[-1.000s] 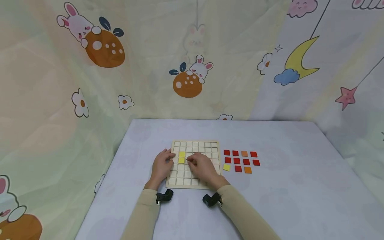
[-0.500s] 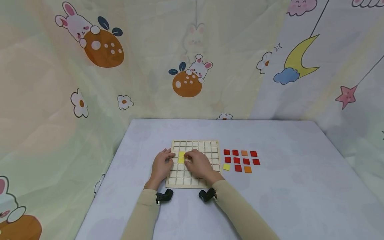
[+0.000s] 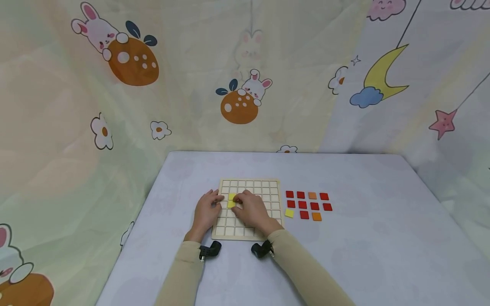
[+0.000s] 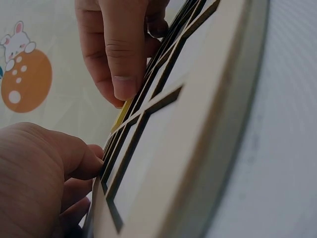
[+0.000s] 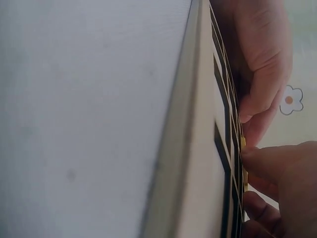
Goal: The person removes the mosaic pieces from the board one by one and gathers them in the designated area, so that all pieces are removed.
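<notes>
A pale wooden grid board [image 3: 238,237] lies on the table, with two yellow square tiles [image 3: 231,204] one behind the other in its left half. My left hand [image 3: 207,210] grips the board's left edge; in the left wrist view its thumb [image 4: 81,158] lies at the grid. Over the board, my right hand [image 3: 253,210] has its thumb and index finger at the yellow tiles, partly covering them. In the left wrist view, the right fingertips pinch at a yellow tile [image 4: 120,118] near the grid surface. Exact contact is partly hidden.
Right of the board lie loose square tiles: several red ones [image 3: 302,205], two orange ones [image 3: 316,216] and one yellow one [image 3: 289,213]. A cartoon-printed cloth [image 3: 191,85] hangs behind the white table [image 3: 363,238].
My right hand has moved slightly left across the board, its thumb and index finger spreading from close together to reach the yellow tiles. The left hand and the loose tiles stay in place.
</notes>
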A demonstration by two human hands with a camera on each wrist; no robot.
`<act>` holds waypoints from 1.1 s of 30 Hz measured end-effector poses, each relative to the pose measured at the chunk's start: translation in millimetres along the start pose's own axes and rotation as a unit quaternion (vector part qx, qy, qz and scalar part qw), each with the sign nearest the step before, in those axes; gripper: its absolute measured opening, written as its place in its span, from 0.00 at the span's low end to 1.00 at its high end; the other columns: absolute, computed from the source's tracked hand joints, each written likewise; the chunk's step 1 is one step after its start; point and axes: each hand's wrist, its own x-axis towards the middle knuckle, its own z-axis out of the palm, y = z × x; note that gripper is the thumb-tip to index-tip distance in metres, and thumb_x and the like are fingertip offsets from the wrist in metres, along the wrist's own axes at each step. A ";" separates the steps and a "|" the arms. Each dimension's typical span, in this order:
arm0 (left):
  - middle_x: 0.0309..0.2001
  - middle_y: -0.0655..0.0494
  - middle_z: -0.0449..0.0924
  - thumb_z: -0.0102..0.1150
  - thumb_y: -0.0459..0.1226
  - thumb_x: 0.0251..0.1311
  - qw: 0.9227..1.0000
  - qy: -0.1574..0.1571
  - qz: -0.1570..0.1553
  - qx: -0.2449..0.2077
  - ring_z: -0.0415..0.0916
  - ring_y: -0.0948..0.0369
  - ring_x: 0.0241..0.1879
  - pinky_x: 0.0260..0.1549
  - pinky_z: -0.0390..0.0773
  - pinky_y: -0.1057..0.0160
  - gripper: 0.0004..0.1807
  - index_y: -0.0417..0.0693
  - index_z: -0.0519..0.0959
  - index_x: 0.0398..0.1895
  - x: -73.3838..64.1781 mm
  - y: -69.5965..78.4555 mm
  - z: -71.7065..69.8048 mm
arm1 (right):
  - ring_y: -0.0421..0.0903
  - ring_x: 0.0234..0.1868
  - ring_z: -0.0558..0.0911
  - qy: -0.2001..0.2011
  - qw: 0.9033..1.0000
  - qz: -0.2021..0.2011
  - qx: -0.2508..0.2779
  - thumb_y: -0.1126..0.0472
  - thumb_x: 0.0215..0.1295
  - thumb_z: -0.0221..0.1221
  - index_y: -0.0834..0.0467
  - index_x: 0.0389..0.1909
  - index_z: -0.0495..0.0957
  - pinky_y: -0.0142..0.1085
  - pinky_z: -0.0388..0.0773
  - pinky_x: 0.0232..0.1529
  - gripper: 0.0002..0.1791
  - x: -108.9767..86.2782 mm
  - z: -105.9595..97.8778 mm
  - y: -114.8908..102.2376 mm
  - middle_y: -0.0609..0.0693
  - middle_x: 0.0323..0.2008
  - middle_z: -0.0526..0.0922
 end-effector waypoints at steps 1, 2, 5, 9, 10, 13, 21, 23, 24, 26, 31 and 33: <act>0.66 0.49 0.72 0.56 0.29 0.59 1.000 0.000 0.001 0.000 0.59 0.51 0.71 0.70 0.58 0.47 0.15 0.44 0.85 0.47 0.1 -0.2 -0.1 | 0.41 0.32 0.74 0.001 1.000 0.000 -0.002 0.50 0.61 0.65 0.52 0.45 0.83 0.34 0.74 0.36 0.14 0.5 0.5 -0.5 0.42 0.34 0.75; 0.66 0.49 0.72 0.56 0.29 0.59 1.000 0.000 0.003 -0.001 0.59 0.50 0.71 0.70 0.59 0.47 0.15 0.44 0.85 0.47 0.1 -0.1 -0.6 | 0.41 0.32 0.74 0.001 1.000 0.000 -0.005 0.49 0.61 0.65 0.52 0.45 0.83 0.34 0.74 0.36 0.15 1.0 1.1 -0.9 0.42 0.34 0.75; 0.66 0.48 0.72 0.57 0.28 0.59 1.000 0.000 0.006 -0.003 0.60 0.50 0.71 0.69 0.59 0.46 0.15 0.44 0.85 0.47 -0.6 -0.1 -1.7 | 0.41 0.32 0.74 -0.002 1.000 0.003 -0.008 0.49 0.61 0.66 0.51 0.44 0.83 0.34 0.74 0.37 0.15 2.0 2.0 -2.5 0.42 0.34 0.75; 0.65 0.48 0.72 0.57 0.28 0.59 1.000 0.003 0.006 -0.005 0.60 0.50 0.71 0.69 0.59 0.46 0.15 0.44 0.85 0.47 -1.3 0.7 -2.1 | 0.42 0.34 0.76 0.000 1.000 0.000 0.000 0.50 0.60 0.67 0.52 0.44 0.82 0.35 0.76 0.39 0.15 2.6 1.3 -3.8 0.43 0.36 0.76; 0.65 0.48 0.72 0.57 0.28 0.59 1.000 0.003 0.007 -0.006 0.60 0.49 0.70 0.69 0.59 0.45 0.15 0.44 0.85 0.47 -1.4 0.9 -2.2 | 0.42 0.35 0.77 0.001 1.000 -0.001 0.004 0.50 0.60 0.67 0.53 0.44 0.81 0.36 0.76 0.40 0.15 2.7 1.1 -4.0 0.44 0.37 0.76; 0.65 0.48 0.73 0.57 0.28 0.58 1.000 0.005 0.010 -0.007 0.61 0.49 0.70 0.69 0.59 0.46 0.14 0.44 0.85 0.46 -1.3 1.3 -2.1 | 0.43 0.40 0.79 0.004 1.000 -0.002 0.016 0.52 0.60 0.67 0.54 0.45 0.80 0.37 0.78 0.44 0.15 3.1 0.8 -4.5 0.46 0.40 0.78; 0.65 0.48 0.73 0.57 0.28 0.59 1.000 0.005 0.009 -0.003 0.61 0.50 0.70 0.69 0.60 0.46 0.14 0.45 0.85 0.46 -0.2 -0.2 -1.7 | 0.42 0.42 0.80 0.000 0.999 -0.019 0.030 0.57 0.61 0.67 0.55 0.46 0.80 0.36 0.79 0.46 0.13 4.1 0.5 -6.3 0.46 0.42 0.80; 0.65 0.48 0.73 0.57 0.29 0.59 1.000 0.003 0.008 -0.004 0.61 0.50 0.70 0.69 0.59 0.46 0.14 0.45 0.85 0.47 -0.2 -0.1 -1.9 | 0.42 0.42 0.80 -0.005 1.000 -0.020 0.022 0.57 0.61 0.66 0.55 0.46 0.81 0.36 0.79 0.46 0.13 4.2 0.2 -6.7 0.45 0.42 0.80; 0.65 0.48 0.73 0.57 0.29 0.59 1.000 0.003 0.007 -0.004 0.60 0.50 0.70 0.69 0.59 0.46 0.14 0.45 0.85 0.47 -0.1 0.0 -2.0 | 0.42 0.42 0.79 -0.008 1.000 -0.020 0.017 0.57 0.61 0.66 0.54 0.46 0.81 0.35 0.78 0.46 0.14 4.1 -0.1 -6.8 0.45 0.42 0.79; 0.65 0.49 0.72 0.57 0.29 0.59 1.000 0.002 0.007 -0.003 0.60 0.50 0.70 0.69 0.59 0.46 0.14 0.45 0.85 0.47 -0.1 0.1 -2.0 | 0.42 0.42 0.79 -0.010 1.000 -0.019 0.012 0.56 0.61 0.67 0.54 0.47 0.81 0.35 0.78 0.46 0.14 4.1 -0.5 -7.0 0.45 0.42 0.79; 0.65 0.49 0.72 0.57 0.29 0.59 1.000 0.002 0.006 -0.006 0.60 0.49 0.70 0.69 0.59 0.45 0.14 0.44 0.85 0.47 -0.3 0.4 -1.9 | 0.42 0.42 0.80 -0.007 1.000 -0.023 0.009 0.56 0.62 0.66 0.55 0.48 0.82 0.35 0.79 0.47 0.14 2.7 -0.8 -6.7 0.45 0.43 0.80; 0.65 0.48 0.72 0.57 0.29 0.59 1.000 0.002 0.005 -0.008 0.60 0.49 0.70 0.69 0.60 0.45 0.14 0.44 0.85 0.47 -0.4 0.3 -1.5 | 0.42 0.44 0.80 -0.009 1.000 -0.023 0.008 0.56 0.63 0.65 0.55 0.50 0.81 0.35 0.79 0.47 0.15 1.2 -1.5 -5.9 0.45 0.44 0.80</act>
